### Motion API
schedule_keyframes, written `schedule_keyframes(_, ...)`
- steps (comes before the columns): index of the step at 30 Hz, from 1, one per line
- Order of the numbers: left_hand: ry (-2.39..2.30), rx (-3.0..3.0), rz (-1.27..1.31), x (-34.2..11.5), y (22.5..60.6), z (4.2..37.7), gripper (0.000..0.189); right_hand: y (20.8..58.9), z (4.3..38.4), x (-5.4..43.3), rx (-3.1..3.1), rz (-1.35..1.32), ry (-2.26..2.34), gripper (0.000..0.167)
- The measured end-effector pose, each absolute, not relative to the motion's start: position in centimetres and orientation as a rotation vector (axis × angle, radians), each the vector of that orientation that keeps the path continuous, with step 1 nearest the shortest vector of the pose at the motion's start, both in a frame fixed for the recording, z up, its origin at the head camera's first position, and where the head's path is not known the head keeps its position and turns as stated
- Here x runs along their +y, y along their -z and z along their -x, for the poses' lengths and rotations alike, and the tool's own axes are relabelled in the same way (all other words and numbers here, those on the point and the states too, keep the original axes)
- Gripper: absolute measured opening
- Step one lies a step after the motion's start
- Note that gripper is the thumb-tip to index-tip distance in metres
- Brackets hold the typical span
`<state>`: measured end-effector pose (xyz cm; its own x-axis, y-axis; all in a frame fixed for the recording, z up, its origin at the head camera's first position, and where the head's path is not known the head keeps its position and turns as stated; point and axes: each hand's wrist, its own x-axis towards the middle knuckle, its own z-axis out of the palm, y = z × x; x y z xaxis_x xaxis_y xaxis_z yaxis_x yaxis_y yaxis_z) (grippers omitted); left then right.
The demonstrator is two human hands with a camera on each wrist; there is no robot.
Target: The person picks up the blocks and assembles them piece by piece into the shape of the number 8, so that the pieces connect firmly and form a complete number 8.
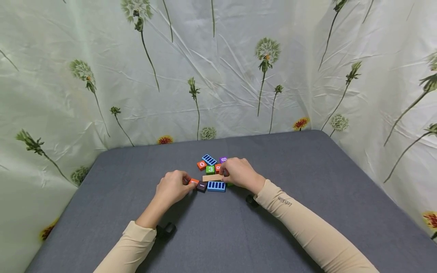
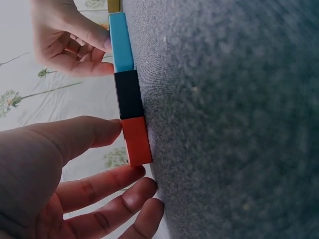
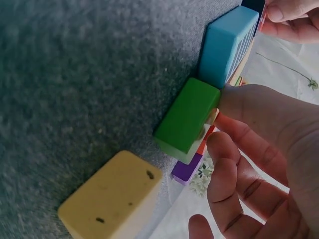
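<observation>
My left hand (image 1: 172,188) pinches an orange block (image 2: 136,141) between thumb and index finger, at the left end of a row. A black block (image 1: 201,186) with a white line on top touches it, and a blue block (image 1: 216,186) with dark bars follows. Behind the row lies a flat wooden strip (image 1: 211,178). My right hand (image 1: 241,174) is at the strip's right end, thumb and index finger around that end, which the fingers hide. A green block (image 3: 189,117) adjoins the blue one, just below the right thumb. The right hand's other fingers are curled.
Behind the strip are a green "3" block (image 1: 210,169), an orange "0" block (image 1: 201,165), another blue barred block (image 1: 209,159) and a purple block (image 1: 223,159). A yellowish block (image 3: 112,196) lies near the right wrist. The grey table (image 1: 218,235) meets a flowered curtain (image 1: 225,76) behind.
</observation>
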<state>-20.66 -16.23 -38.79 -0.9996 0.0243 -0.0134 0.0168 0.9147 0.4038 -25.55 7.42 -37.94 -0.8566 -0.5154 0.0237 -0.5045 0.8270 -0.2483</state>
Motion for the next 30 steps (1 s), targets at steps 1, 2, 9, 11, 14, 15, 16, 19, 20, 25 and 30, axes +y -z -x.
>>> schedule_keyframes(1, -0.644, 3.055, -0.034, -16.2, 38.8, 20.7, 0.021, 38.0, 25.5, 7.4, 2.959, 0.832, 0.386, 0.013)
schedule_keyframes(2, -0.644, 3.053, -0.032, -16.2, 38.8, 20.7, 0.021, 37.9, 25.4, 7.4, 2.958, 0.837, 0.390, 0.012)
schedule_keyframes(9, -0.627, 3.046, -0.018, -16.1, 38.8, 20.7, 0.024, 38.0, 25.0, 7.5, 2.942, 0.864, 0.373, 0.013)
schedule_keyframes(11, -0.624, 3.048, -0.017, -16.1, 38.7, 20.7, 0.024, 38.0, 24.9, 7.5, 2.941, 0.870, 0.371, 0.013)
schedule_keyframes(14, -0.629, 3.051, -0.026, -16.2, 38.8, 20.7, 0.024, 38.0, 24.5, 7.7, 2.946, 0.885, 0.370, 0.012)
schedule_keyframes(15, -0.630, 3.052, -0.031, -16.2, 38.8, 20.7, 0.024, 38.0, 24.4, 7.7, 2.945, 0.890, 0.370, 0.012)
schedule_keyframes(16, -0.632, 3.052, -0.035, -16.2, 38.7, 20.7, 0.024, 38.0, 24.2, 7.7, 2.945, 0.895, 0.370, 0.012)
schedule_keyframes(19, -0.630, 3.044, -0.038, -16.2, 38.8, 20.7, 0.025, 37.9, 23.8, 7.7, 2.943, 0.895, 0.362, 0.013)
schedule_keyframes(20, -0.626, 3.041, -0.039, -16.2, 38.8, 20.8, 0.026, 37.8, 23.7, 7.7, 2.941, 0.891, 0.360, 0.013)
schedule_keyframes(25, -0.611, 3.034, -0.027, -16.2, 38.7, 20.9, 0.026, 37.7, 23.1, 7.8, 2.943, 0.885, 0.359, 0.014)
schedule_keyframes(30, -0.580, 3.045, -0.003, -16.2, 38.7, 21.0, 0.023, 37.7, 22.8, 7.9, 2.940, 0.878, 0.363, 0.014)
